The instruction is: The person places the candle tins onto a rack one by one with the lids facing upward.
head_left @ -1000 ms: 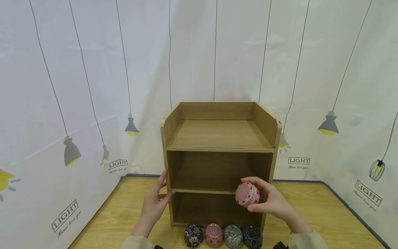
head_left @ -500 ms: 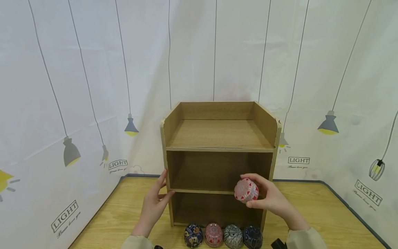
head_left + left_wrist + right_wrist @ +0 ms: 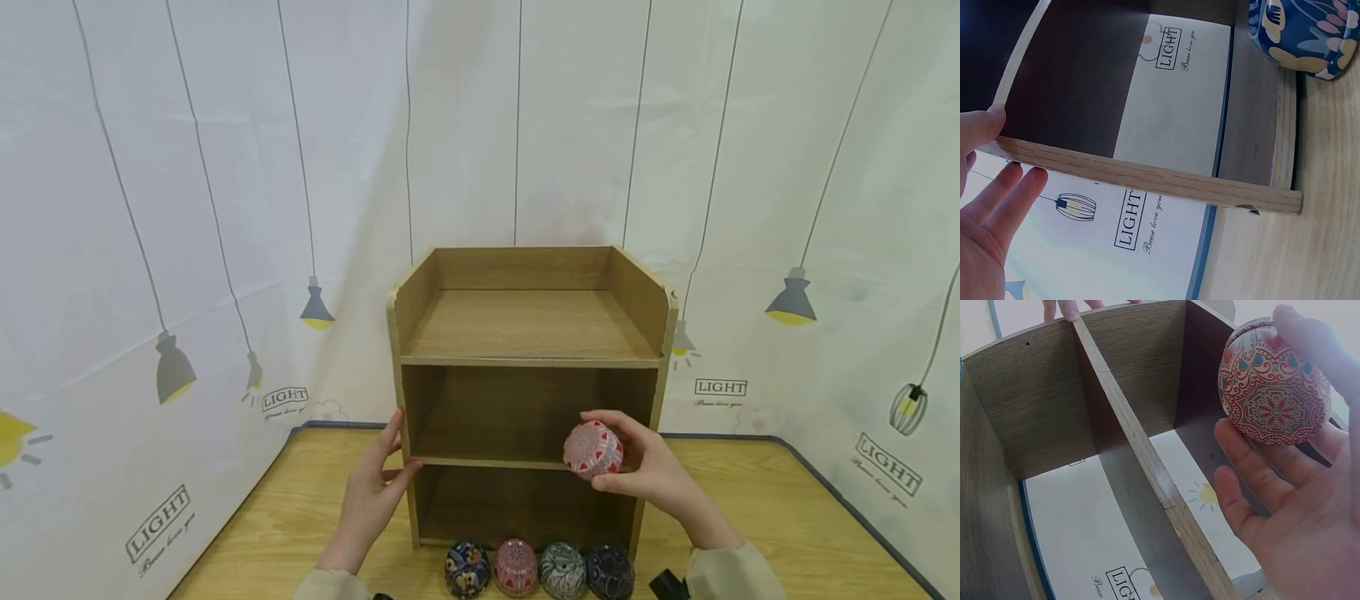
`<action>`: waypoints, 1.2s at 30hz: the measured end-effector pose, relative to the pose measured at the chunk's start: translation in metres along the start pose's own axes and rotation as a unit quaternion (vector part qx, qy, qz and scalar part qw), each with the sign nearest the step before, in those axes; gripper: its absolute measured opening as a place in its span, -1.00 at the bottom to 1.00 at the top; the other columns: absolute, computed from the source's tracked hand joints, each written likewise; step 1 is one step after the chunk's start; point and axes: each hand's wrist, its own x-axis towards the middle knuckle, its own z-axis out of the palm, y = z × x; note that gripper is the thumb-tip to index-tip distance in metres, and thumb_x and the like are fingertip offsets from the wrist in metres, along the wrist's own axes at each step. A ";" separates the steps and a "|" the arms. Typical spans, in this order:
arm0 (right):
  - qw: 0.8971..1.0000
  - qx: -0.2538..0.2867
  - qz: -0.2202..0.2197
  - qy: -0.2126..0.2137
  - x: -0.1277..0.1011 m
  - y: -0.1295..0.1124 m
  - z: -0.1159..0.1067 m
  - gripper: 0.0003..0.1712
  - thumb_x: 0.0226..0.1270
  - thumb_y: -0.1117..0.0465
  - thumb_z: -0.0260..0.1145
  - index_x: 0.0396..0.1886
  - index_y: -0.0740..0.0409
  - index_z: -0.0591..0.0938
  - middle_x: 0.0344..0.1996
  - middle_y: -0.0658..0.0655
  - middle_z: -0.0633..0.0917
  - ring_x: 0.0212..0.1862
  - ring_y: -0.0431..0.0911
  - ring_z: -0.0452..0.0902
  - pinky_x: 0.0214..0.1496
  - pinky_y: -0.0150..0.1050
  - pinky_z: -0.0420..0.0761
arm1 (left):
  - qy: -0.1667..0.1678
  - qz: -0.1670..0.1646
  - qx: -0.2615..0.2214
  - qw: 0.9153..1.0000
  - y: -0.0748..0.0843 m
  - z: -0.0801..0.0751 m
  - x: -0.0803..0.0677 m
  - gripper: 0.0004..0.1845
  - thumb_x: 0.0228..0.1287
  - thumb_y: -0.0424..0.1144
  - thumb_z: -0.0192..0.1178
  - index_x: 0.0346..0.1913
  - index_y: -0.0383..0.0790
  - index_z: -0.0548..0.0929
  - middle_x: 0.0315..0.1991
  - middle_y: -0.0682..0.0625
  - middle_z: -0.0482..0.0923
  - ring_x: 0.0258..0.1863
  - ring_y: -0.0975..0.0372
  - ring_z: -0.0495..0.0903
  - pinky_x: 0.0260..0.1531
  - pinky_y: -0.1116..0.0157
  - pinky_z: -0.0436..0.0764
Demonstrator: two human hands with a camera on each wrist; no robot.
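Observation:
A wooden shelf unit (image 3: 528,360) with three levels stands on the table. My right hand (image 3: 651,477) grips a round red-and-white patterned tin (image 3: 592,449) in front of the right end of the middle shelf (image 3: 487,460); the right wrist view shows the tin (image 3: 1275,384) between thumb and fingers beside the shelf board (image 3: 1147,469). My left hand (image 3: 372,492) rests with straight fingers against the unit's left side panel, its thumb on the front edge. In the left wrist view the left hand (image 3: 988,194) touches the panel edge (image 3: 1141,178).
Several patterned round tins (image 3: 538,569) stand in a row on the wooden table (image 3: 750,517) before the bottom shelf: dark blue, red, green-grey, dark blue. A dark blue tin (image 3: 1300,31) shows in the left wrist view. White lamp-printed curtains (image 3: 187,250) enclose the table.
My right hand has lifted the red tin slightly and moved it toward the middle shelf opening. The left hand has stayed on the side panel.

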 end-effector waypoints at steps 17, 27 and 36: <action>1.000 0.019 0.000 -0.001 0.008 -0.003 0.004 -0.26 0.12 0.46 0.42 0.31 0.39 0.34 0.02 0.05 0.59 -0.07 -0.11 0.59 -0.14 -0.22 0.70 | -0.003 -0.009 0.003 1.000 0.002 0.000 0.001 -0.12 0.07 -0.54 0.38 0.47 -0.09 0.29 0.27 -0.20 0.43 -0.01 -0.05 0.59 -0.42 0.27 0.72; 1.000 0.023 -0.016 -0.002 0.013 -0.007 0.005 -0.24 0.11 0.48 0.42 0.31 0.44 0.32 0.04 0.06 0.58 -0.08 -0.11 0.59 -0.17 -0.21 0.71 | -0.004 -0.010 0.001 1.000 0.002 0.000 0.001 -0.12 0.06 -0.55 0.38 0.47 -0.09 0.28 0.27 -0.19 0.43 -0.01 -0.05 0.59 -0.41 0.27 0.72; 0.999 0.006 -0.036 0.001 0.020 -0.015 0.002 -0.23 0.08 0.53 0.41 0.32 0.39 0.33 0.06 0.05 0.57 -0.09 -0.11 0.59 -0.19 -0.22 0.71 | -0.002 -0.003 -0.001 1.000 0.001 0.000 0.000 -0.11 0.05 -0.56 0.38 0.46 -0.11 0.29 0.28 -0.20 0.43 -0.01 -0.06 0.59 -0.42 0.29 0.72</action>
